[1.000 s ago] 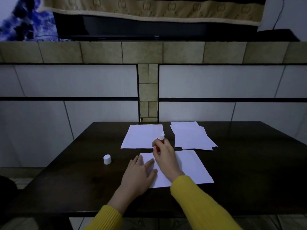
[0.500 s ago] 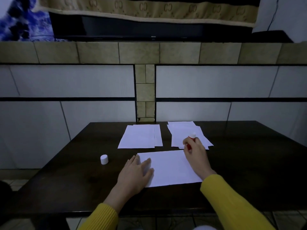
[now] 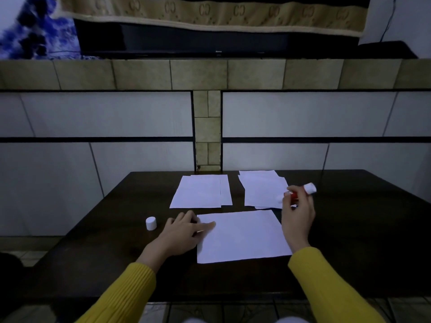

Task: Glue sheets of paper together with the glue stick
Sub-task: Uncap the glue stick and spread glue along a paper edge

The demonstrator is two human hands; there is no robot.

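Note:
A single white sheet (image 3: 242, 236) lies nearest me on the dark table (image 3: 361, 229). My left hand (image 3: 184, 231) rests on the sheet's left edge, thumb flat on the paper. My right hand (image 3: 298, 210) hovers just past the sheet's far right corner, holding the red glue stick (image 3: 303, 191) with its white end pointing right and away. The white cap (image 3: 151, 223) stands on the table left of my left hand. Behind the sheet lie two paper stacks, a left stack (image 3: 200, 191) and a looser right stack (image 3: 263, 190).
A tiled wall (image 3: 140, 117) rises right behind the table's far edge. A dark screen under a patterned cloth (image 3: 210, 10) sits on the ledge above. Tiled floor shows below the near table edge.
My right hand has carried the glue stick from the sheet's upper left edge rightward across its top to beyond the far right corner. My left hand stayed on the sheet's left edge.

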